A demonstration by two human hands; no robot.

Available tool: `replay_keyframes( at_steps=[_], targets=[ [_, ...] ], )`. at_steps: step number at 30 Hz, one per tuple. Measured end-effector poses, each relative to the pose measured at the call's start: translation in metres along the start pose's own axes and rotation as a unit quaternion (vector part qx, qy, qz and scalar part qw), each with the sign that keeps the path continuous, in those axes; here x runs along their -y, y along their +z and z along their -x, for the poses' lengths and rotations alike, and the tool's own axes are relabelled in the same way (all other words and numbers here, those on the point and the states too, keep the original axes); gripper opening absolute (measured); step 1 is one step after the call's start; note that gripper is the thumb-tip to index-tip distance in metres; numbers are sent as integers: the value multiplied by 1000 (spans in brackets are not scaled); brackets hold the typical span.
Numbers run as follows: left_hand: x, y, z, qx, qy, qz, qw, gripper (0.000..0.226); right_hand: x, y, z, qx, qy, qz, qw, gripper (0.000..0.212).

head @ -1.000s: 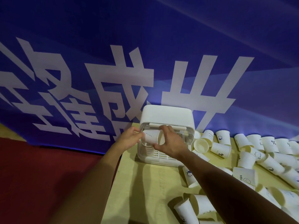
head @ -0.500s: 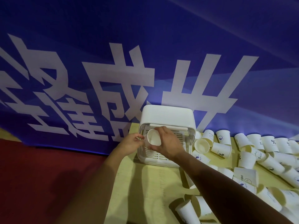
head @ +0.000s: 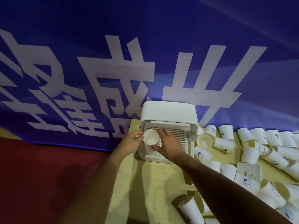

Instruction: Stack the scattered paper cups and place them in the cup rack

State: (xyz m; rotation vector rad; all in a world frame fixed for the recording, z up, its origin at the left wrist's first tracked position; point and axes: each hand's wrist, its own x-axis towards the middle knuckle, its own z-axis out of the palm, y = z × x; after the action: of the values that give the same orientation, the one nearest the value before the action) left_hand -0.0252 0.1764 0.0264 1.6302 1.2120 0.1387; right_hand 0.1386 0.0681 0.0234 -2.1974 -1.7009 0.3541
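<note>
Head view: white rack (head: 169, 109) sits at the back of the counter (head: 145, 183), against a blue banner (head: 113, 62) with big white characters. Stack (head: 151, 138) of nested cups is in the rack's left side, in front of the slatted tray, mouth toward the camera; can't tell if its base is seated. Left hand (head: 130, 143) grips it from the left, fingers (head: 139, 137) curled onto the rim. Right hand (head: 170, 147) grips it from the right: thumb under the rim, fingers (head: 162, 132) arched over the top. Loose cups (head: 252, 146) lie scattered on the counter right of the rack, most tipped over, some printed; a few more sit near the bottom edge. Dark red surface (head: 48, 175) left of the counter.
</note>
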Motion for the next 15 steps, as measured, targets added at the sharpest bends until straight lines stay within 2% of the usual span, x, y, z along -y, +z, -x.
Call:
replay_keyframes(
  at_steps=[15],
  targets=[
    [13, 5, -7, 6, 12, -6, 1000, 28, -4, 12, 0, 29, 48, -77, 995, 74]
  ],
)
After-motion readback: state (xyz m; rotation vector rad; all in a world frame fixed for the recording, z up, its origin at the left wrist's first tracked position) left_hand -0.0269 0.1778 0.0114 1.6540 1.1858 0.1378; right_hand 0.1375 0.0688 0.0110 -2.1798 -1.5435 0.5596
